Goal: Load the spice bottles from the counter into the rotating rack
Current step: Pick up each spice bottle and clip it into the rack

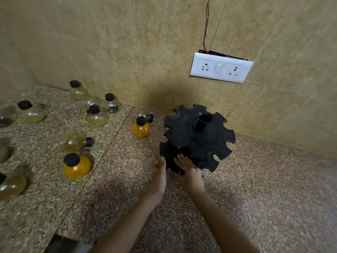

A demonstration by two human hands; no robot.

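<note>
The black rotating rack point(200, 143) stands on the granite counter point(264, 189) by the wall, its notched slots empty. My right hand point(188, 170) lies on its lower tier, fingers curled on the edge. My left hand point(160, 168) is just left of the rack, closed around a small pale spice bottle point(155, 161) that is mostly hidden. Several round bottles with black caps stand or lie to the left. Among them are an orange bottle point(140, 129), another orange bottle point(77, 167) and a clear bottle on its side point(73, 142).
The tiled wall point(127, 42) rises right behind the rack. On it is a white switch and socket plate point(221, 67) with a loose wire above. The counter's front edge point(54, 236) shows at the lower left.
</note>
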